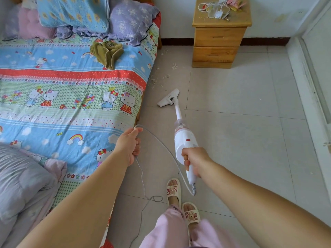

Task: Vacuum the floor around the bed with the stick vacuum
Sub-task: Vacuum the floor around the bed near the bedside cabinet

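A: What's cut off?
B: The bed point(75, 97) runs past the left edge; the cord point(141, 221) leaves at the bottom.
A: Hidden?
B: The right hand point(196, 161) covers the vacuum point(185, 140) handle. Nightstand point(220, 34) clutter is too small to identify.

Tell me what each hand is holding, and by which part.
The right hand grips the stick vacuum by its handle at the upper end. The left hand holds the vacuum's power cord, gathered in a loop above the floor.
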`<state>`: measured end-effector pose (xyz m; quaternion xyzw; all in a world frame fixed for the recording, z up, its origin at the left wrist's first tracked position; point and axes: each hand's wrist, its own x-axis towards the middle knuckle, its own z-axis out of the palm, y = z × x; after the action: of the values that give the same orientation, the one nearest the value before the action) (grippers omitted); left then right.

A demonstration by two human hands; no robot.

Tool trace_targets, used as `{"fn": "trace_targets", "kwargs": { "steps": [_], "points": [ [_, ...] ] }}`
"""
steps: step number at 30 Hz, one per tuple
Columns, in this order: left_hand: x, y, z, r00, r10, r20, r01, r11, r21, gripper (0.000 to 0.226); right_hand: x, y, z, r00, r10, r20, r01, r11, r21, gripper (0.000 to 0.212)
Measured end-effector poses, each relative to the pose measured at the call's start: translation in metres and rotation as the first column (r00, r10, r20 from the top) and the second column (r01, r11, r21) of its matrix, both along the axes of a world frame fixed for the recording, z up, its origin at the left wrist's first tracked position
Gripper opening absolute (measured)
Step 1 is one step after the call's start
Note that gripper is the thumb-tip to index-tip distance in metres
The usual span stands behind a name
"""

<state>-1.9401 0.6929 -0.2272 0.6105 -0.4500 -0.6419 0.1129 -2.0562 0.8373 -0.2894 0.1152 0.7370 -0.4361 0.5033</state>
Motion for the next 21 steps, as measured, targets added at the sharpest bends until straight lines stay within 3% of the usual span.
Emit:
{"fn": "trace_targets", "kwargs": {
  "steps": [21],
  "points": [
    [-0.027, -0.096, -0.010, 1.000, -0.020, -0.012, 0.020, 1.000, -0.008, 0.022, -0.037, -0.093, -0.008, 0.990, 0.128, -0.053, -0.129, 0.992, -0.014, 0.014]
  ]
}}
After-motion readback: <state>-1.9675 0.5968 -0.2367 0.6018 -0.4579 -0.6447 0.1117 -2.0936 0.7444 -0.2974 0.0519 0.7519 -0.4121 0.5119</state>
